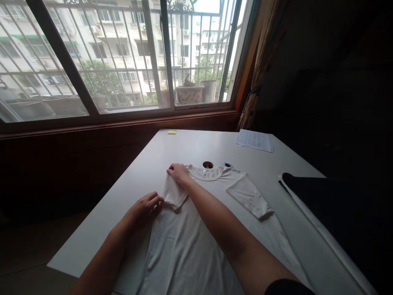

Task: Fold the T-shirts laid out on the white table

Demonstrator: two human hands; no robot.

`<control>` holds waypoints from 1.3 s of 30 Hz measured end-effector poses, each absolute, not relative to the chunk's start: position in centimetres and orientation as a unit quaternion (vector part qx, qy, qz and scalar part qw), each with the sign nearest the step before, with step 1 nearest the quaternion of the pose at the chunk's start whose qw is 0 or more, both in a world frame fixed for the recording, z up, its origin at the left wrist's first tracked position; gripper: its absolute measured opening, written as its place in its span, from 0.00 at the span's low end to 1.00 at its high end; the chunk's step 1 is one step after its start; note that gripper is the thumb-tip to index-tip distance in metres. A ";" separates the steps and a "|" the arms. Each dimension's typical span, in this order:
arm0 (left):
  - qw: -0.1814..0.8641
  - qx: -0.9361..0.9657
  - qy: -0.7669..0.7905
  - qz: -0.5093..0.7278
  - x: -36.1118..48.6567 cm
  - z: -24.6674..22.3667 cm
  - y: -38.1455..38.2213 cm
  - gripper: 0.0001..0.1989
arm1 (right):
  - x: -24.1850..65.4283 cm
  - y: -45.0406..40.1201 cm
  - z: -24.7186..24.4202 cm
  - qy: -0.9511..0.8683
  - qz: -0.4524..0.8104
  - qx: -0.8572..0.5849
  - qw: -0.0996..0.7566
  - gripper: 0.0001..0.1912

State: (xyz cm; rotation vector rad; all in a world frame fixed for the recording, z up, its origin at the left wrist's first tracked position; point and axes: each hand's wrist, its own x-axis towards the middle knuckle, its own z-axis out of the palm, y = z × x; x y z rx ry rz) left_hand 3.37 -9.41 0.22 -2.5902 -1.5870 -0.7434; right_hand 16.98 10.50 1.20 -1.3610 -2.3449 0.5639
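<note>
A white short-sleeved shirt [184,246] lies spread on the white table, its neckline toward the window and its body running to the bottom of the view. My right hand [178,173] reaches across the shirt and grips the cloth at the shoulder of the left-side sleeve. My left hand [150,203] is at the cuff of that same sleeve, its fingers closed on the edge of the cloth. The right-side sleeve lies folded over the shirt's body with nobody touching it. My right forearm covers part of the chest.
Behind the collar is a round hole [208,164] in the white table [196,143], with a small round object [227,165] beside it. Papers [255,140] and a yellow note [172,132] lie at the far edge. Dark fabric [319,200] covers the right side.
</note>
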 end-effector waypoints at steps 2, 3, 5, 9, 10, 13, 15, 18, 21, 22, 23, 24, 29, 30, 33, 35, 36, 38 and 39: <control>-0.002 -0.825 -0.517 -0.229 3.3 0.6 -9.7 0.10 | 16.7 10.3 0.9 -0.835 0.180 -0.484 0.187 0.11; -0.009 -0.825 -0.519 -0.225 3.3 0.7 -9.9 0.11 | 16.6 10.2 0.7 -0.836 0.169 -0.486 0.189 0.11; -0.027 -0.824 -0.519 -0.225 3.3 1.1 -10.1 0.11 | 16.5 10.0 0.4 -0.836 0.145 -0.492 0.193 0.12; -0.072 -0.823 -0.509 -0.241 3.2 1.7 -10.3 0.12 | 16.2 9.8 0.0 -0.838 0.104 -0.498 0.196 0.15; -0.082 -0.821 -0.509 -0.246 3.2 1.7 -10.3 0.12 | 16.1 9.9 -0.1 -0.840 0.095 -0.498 0.195 0.15; -0.105 -0.815 -0.515 -0.245 3.1 1.8 -10.4 0.12 | 15.8 9.9 -0.1 -0.846 0.074 -0.491 0.192 0.15; -0.114 -0.811 -0.521 -0.239 3.1 1.9 -10.4 0.12 | 15.7 10.0 -0.2 -0.850 0.065 -0.486 0.191 0.14; -0.115 -0.808 -0.527 -0.235 3.2 2.2 -10.6 0.12 | 15.4 10.0 -0.2 -0.852 0.058 -0.484 0.191 0.14; -0.085 -0.817 -0.513 -0.249 3.6 2.7 -10.5 0.11 | 15.4 10.1 -0.2 -0.854 0.059 -0.479 0.193 0.13; -0.073 -0.820 -0.508 -0.255 3.7 2.8 -10.5 0.11 | 15.4 10.1 -0.1 -0.856 0.061 -0.476 0.193 0.13; -0.062 -0.821 -0.506 -0.258 3.8 2.9 -10.4 0.10 | 15.5 10.1 0.0 -0.858 0.063 -0.471 0.193 0.13; -0.053 -0.820 -0.507 -0.261 3.9 3.0 -10.4 0.10 | 15.7 10.2 0.1 -0.861 0.066 -0.465 0.193 0.14; -0.030 -0.819 -0.509 -0.265 3.8 2.8 -10.1 0.09 | 17.9 9.9 1.7 -0.883 0.068 -0.422 0.194 0.14; -0.029 -0.818 -0.509 -0.267 3.7 2.6 -10.0 0.08 | 18.6 9.6 2.0 -0.889 0.065 -0.410 0.196 0.14; -0.023 -0.812 -0.513 -0.276 3.4 2.2 -9.8 0.10 | 21.3 7.8 2.8 -0.906 0.054 -0.370 0.199 0.14; -0.014 -0.811 -0.513 -0.279 3.2 1.9 -9.7 0.11 | 23.2 6.0 2.9 -0.920 0.051 -0.335 0.198 0.14; -0.011 -0.814 -0.511 -0.276 3.1 1.7 -9.6 0.12 | 24.2 4.9 2.7 -0.927 0.053 -0.313 0.198 0.15; -0.004 -0.821 -0.507 -0.264 3.0 1.3 -9.4 0.12 | 26.1 2.6 2.0 -0.944 0.070 -0.252 0.199 0.16; 0.000 -0.823 -0.506 -0.257 2.9 1.1 -9.3 0.12 | 27.0 1.5 1.5 -0.952 0.083 -0.219 0.197 0.17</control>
